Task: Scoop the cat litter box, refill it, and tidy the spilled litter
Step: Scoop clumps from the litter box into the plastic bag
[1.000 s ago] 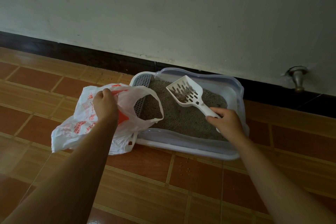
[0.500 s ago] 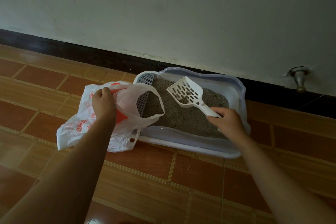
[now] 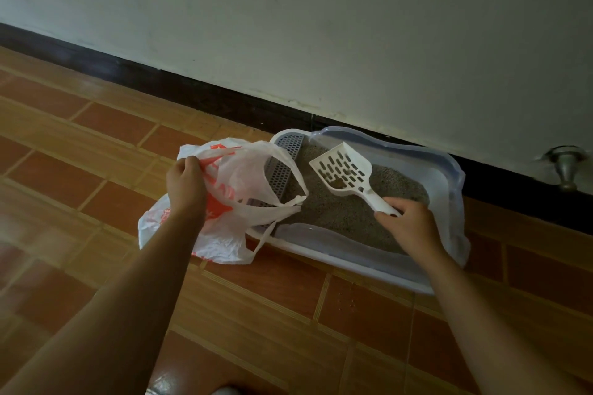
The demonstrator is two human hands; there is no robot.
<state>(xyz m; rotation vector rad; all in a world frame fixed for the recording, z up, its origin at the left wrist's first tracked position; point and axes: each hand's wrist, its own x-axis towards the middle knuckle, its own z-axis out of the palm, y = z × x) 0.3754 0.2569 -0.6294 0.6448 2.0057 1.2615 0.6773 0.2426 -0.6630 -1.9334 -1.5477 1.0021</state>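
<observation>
Down on the tile floor (image 3: 288,314), left hand (image 3: 186,186) is pinching the rim of a white plastic bag (image 3: 244,202) with red print too crumpled to read, holding it open. Right hand (image 3: 414,228) is curled around the white slotted scoop (image 3: 343,170), couple of clumps sitting in it. Litter box (image 3: 446,170) sits just behind, against the wall (image 3: 321,26).

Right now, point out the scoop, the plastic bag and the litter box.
scoop (image 3: 341,170): head view, on its slotted white blade.
plastic bag (image 3: 221,234): head view, on its crumpled lower body.
litter box (image 3: 340,255): head view, on its near rim.
</observation>
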